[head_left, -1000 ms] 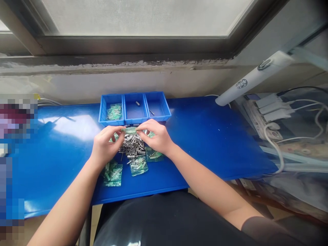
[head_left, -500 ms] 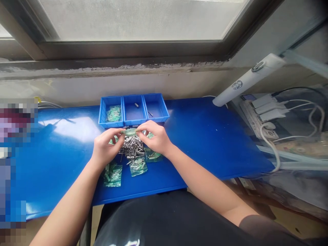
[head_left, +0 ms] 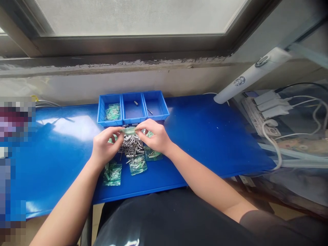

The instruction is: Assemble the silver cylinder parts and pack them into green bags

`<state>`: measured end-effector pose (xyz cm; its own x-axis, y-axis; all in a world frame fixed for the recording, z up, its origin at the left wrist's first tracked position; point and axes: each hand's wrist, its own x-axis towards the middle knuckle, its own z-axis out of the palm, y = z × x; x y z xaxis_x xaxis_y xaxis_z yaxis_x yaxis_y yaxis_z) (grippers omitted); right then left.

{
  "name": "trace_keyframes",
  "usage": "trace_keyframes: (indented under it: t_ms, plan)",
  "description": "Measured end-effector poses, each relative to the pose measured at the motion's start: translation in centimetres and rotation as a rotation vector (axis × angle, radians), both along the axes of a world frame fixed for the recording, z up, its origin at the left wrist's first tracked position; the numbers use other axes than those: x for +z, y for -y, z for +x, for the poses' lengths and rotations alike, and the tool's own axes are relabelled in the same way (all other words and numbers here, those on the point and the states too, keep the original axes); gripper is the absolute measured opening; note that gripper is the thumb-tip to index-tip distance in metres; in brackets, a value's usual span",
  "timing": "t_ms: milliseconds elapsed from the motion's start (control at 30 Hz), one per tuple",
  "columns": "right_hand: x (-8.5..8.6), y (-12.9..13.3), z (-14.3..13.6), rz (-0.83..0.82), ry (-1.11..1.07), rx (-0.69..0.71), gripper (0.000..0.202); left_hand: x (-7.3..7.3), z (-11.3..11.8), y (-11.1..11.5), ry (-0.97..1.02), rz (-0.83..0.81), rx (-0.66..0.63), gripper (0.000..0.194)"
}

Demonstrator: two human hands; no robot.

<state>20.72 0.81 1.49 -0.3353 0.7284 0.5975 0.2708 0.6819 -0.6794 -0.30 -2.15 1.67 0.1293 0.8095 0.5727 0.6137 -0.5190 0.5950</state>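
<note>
Over loose metal pcs (head_left: 132, 145), nr. blue bins (head_left: 134, 120), finger-pinched green packet (head_left: 128, 131) by opp. ends w/ L hand (head_left: 104, 145) and R hand (head_left: 157, 137); barely shifted it vs. 1 s ago, so prob. got no further w/ it.

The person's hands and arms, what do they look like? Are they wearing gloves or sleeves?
The left hand and right hand are bare, with five fingers each and no gloves. No watch shows on either wrist. A plain dark sleeve covers the right arm above the elbow.
</note>
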Motion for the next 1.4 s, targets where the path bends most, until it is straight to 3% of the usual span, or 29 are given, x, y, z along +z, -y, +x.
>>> trace_keyframes:
  t_ms: [667, 1400]
  plan:
    - [-0.11, 0.19, 0.01, 0.008, -0.018, 0.066, 0.012, 0.36, -0.14, 0.09, -0.032, 0.024, 0.023, 0.014]
    - [0.58, 0.66, -0.29, 0.115, 0.077, -0.001, 0.012, 0.58, -0.37, 0.11, -0.055, 0.166, 0.024, 0.014]
